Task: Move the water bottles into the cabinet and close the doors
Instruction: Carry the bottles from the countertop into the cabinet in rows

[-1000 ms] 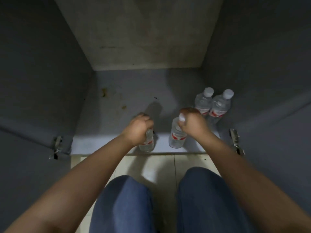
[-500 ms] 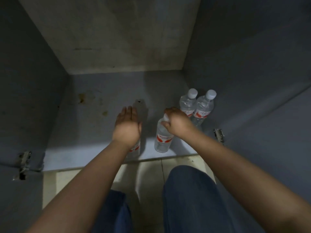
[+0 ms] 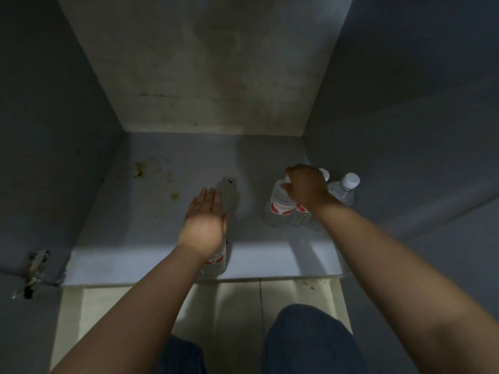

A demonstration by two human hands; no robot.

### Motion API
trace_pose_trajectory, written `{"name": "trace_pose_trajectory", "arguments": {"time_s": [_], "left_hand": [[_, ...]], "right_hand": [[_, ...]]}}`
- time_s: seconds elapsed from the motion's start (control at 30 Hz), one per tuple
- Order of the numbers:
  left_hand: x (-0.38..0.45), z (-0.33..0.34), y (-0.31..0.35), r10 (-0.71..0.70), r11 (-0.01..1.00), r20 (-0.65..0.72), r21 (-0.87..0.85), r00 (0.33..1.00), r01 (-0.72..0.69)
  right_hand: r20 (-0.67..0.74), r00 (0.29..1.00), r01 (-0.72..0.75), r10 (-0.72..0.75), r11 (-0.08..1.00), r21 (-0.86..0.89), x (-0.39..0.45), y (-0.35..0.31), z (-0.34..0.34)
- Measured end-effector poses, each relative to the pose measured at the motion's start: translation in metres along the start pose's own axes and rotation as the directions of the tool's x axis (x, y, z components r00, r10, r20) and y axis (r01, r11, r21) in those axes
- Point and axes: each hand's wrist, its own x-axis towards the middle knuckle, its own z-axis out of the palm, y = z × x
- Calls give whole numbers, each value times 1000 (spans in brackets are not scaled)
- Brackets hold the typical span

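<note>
We look down into an open grey cabinet (image 3: pixel 81 147), both doors swung out, a metal hinge (image 3: pixel 36 263) showing at the lower left edge. Our left hand (image 3: pixel 205 222) is flat and spread, fingers straight and loose, holding nothing; it hovers above a water bottle (image 3: pixel 217 261) that stands upright near the front lip of the cabinet floor (image 3: pixel 162 195), and we cannot tell whether the palm touches its cap. Our right hand (image 3: pixel 306 186) is curled around the neck of a second water bottle (image 3: pixel 279 205) with a red and white label, standing upright on the floor toward the right side. Just beside it, partly hidden under our wrist, stands a third bottle (image 3: pixel 302 214), and a fourth bottle with a white cap (image 3: pixel 344 188) stands close to the right wall. These three are packed together; whether they touch we cannot tell. Brownish stains (image 3: pixel 140 168) mark the floor at the left. Below, pale floor tiles (image 3: pixel 237 300) and our blue-trousered knees (image 3: pixel 310 341) show
</note>
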Motion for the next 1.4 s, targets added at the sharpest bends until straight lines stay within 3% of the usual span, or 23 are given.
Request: {"name": "trace_pose_trajectory", "arguments": {"time_s": [0.23, 0.33, 0.47, 0.67, 0.87, 1.13, 1.4], "left_hand": [[-3, -4, 4, -12, 1000, -7, 19, 1000, 12], [-7, -11, 11, -35, 992, -51, -121, 998, 29], [-17, -24, 10, -91, 990, 146, -98, 985, 106], [-37, -28, 4, -159, 984, 166, -56, 973, 170], [-36, -31, 2, -221, 953, 144, -177, 965, 245], [-12, -35, 17, -133, 990, 161, -34, 978, 140], [58, -35, 46, -50, 995, 124, -80, 991, 61]], "right_hand": [[57, 998, -34, 35, 999, -28, 16, 0, -3], [59, 998, -34, 34, 999, -10, 19, 3, 0], [61, 998, -15, 14, 1000, 22, 22, 1, 7], [-51, 998, 50, -48, 998, 45, 8, 8, 12], [-65, 987, 149, -145, 986, 72, -6, 18, 27], [1, 991, 131, -132, 986, 107, -10, 16, 26], [-4, 990, 137, -138, 985, 107, -9, 18, 29]]}}
